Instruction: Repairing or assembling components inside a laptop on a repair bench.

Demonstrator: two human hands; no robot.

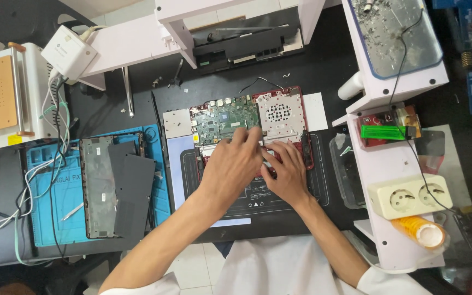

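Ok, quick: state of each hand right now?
Left hand: fingers bent, pressing on the opened laptop; holding cannot be told.
Right hand: same, grip unclear.

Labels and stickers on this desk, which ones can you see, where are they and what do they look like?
Green label: on the white shelf right of the opened laptop, a bright green strip on a red block.
Yellow sticker: on the white machine at far left, a small yellow rectangle.
Tape roll: on the shelf's near end, orange with a white core.
No lit screens show.
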